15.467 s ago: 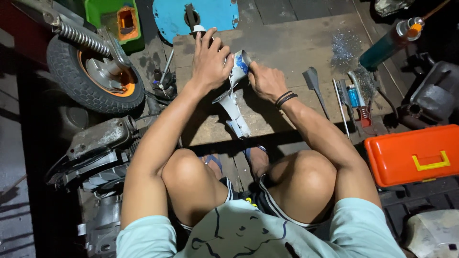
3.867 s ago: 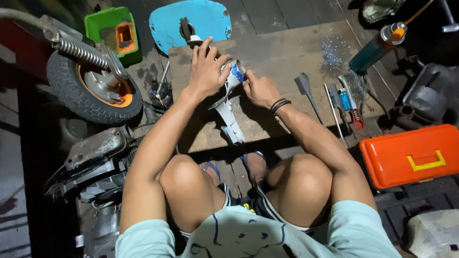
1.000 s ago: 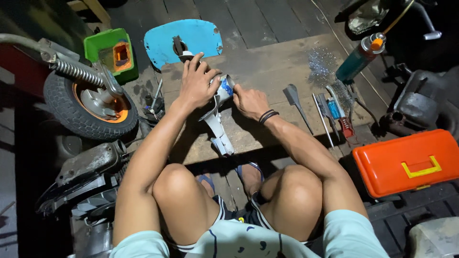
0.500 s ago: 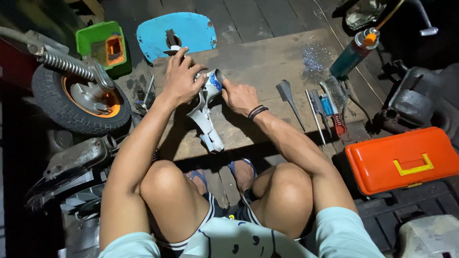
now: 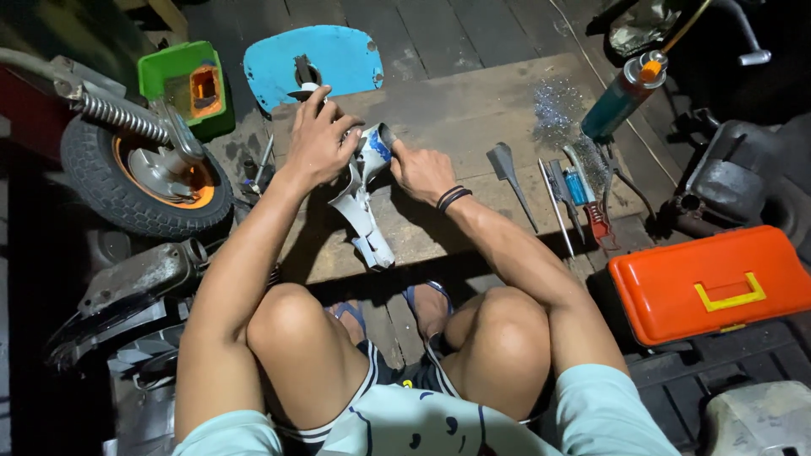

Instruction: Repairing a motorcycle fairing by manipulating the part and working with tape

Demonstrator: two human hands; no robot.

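- The left hand is gripping the upper end of a white and blue panel, fingers curled over it.
- The right hand is closing on its blue top.
- The panel is lying on a board, centre frame.
- An orange toolbox is sitting lower right.

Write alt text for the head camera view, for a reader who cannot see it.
A seated person's left hand and right hand grip a white and blue plastic panel on a wooden board. Hand tools lie to the right, beyond them an orange toolbox; a small wheel sits left.
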